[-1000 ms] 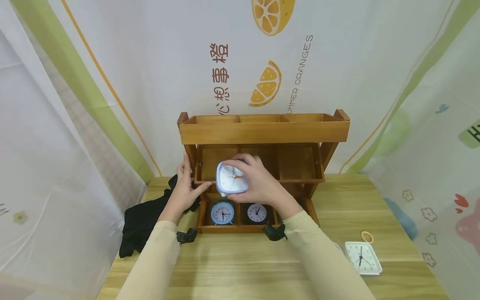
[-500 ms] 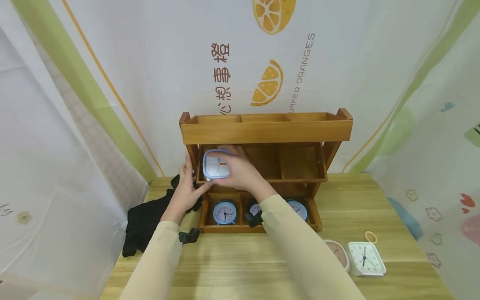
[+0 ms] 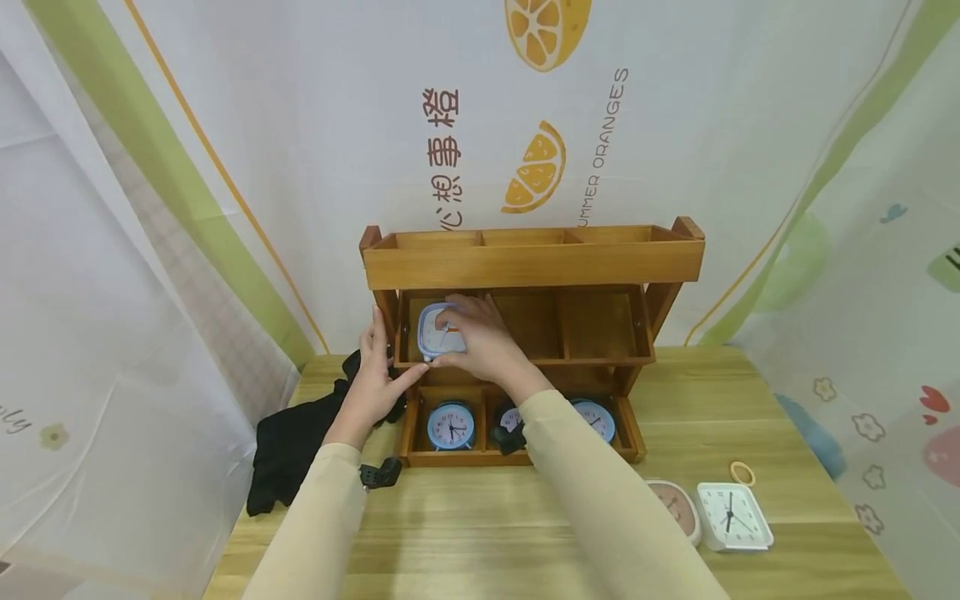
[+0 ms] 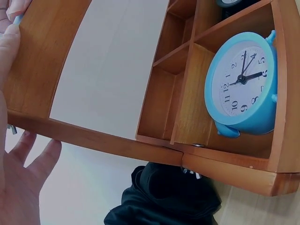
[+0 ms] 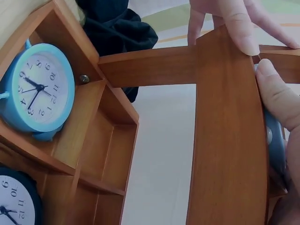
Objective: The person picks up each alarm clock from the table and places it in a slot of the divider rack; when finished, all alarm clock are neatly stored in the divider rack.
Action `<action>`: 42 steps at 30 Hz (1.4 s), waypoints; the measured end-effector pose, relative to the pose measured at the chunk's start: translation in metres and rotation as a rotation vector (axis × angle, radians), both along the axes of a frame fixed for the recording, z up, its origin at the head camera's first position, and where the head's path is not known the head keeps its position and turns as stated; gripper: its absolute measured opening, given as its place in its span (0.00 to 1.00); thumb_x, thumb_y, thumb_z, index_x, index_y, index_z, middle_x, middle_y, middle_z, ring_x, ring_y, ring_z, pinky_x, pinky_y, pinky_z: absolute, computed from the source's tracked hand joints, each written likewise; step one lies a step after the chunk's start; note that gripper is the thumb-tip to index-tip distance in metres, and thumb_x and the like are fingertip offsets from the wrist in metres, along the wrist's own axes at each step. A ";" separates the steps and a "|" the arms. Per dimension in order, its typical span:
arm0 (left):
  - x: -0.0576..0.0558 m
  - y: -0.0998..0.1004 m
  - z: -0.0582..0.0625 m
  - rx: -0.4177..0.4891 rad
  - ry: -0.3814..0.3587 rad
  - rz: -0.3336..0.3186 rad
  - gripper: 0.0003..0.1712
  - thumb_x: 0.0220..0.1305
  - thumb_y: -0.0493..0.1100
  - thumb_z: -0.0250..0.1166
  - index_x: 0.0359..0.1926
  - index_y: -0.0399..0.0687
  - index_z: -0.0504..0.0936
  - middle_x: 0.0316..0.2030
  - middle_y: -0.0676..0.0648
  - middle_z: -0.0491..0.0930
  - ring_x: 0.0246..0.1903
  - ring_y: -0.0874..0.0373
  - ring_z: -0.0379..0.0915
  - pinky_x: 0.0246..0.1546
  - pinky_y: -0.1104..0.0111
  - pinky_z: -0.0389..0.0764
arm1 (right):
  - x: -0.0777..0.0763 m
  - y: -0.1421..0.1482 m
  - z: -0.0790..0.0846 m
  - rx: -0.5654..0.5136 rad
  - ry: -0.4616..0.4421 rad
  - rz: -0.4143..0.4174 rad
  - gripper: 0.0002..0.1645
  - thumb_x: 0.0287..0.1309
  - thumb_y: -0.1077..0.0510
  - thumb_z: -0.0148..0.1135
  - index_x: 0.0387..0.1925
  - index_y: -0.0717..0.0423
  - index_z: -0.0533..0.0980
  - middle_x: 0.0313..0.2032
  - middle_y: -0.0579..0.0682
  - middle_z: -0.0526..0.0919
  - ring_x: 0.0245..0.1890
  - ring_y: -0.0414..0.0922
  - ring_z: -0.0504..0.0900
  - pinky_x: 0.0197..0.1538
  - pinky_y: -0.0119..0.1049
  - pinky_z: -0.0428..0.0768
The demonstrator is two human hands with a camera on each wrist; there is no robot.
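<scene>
My right hand holds a square alarm clock with a pale blue rim, fingers over its top and thumb low at its front. The clock is at the left compartment of the middle tier of a wooden shelf. In the right wrist view, the front board hides most of the clock. My left hand rests on the shelf's left end, its fingers straight along the outer side and its thumb at the front edge. Below, a round blue alarm clock stands in the bottom tier's left compartment.
A dark clock and another blue clock share the bottom tier. At the right of the table lie a pink clock, a white square clock and a yellowish ring. Black cloth lies at left.
My right hand has carried the square clock left and up into the middle tier's left compartment, then shifted it slightly right. The left hand has stayed at the shelf's end.
</scene>
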State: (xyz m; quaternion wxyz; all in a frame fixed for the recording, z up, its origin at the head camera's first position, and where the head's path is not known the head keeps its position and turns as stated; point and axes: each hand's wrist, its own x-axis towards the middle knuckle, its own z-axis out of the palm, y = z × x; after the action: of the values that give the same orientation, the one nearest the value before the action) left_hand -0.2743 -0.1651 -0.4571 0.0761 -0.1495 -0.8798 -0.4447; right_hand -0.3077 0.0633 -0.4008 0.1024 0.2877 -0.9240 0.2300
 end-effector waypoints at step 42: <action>0.000 0.002 -0.001 0.056 -0.051 0.002 0.66 0.72 0.57 0.67 0.78 0.82 0.16 0.81 0.35 0.29 0.78 0.30 0.43 0.64 0.35 0.70 | 0.164 0.205 -0.112 -0.228 -0.159 -0.039 0.58 0.48 0.49 0.86 0.77 0.48 0.65 0.76 0.57 0.64 0.73 0.63 0.62 0.62 0.71 0.72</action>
State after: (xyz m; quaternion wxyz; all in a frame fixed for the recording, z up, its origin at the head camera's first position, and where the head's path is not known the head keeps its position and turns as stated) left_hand -0.2743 -0.1632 -0.4580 0.0581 -0.1349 -0.8689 -0.4726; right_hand -0.1438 0.2687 -0.5129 0.0655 0.2370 -0.9025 0.3536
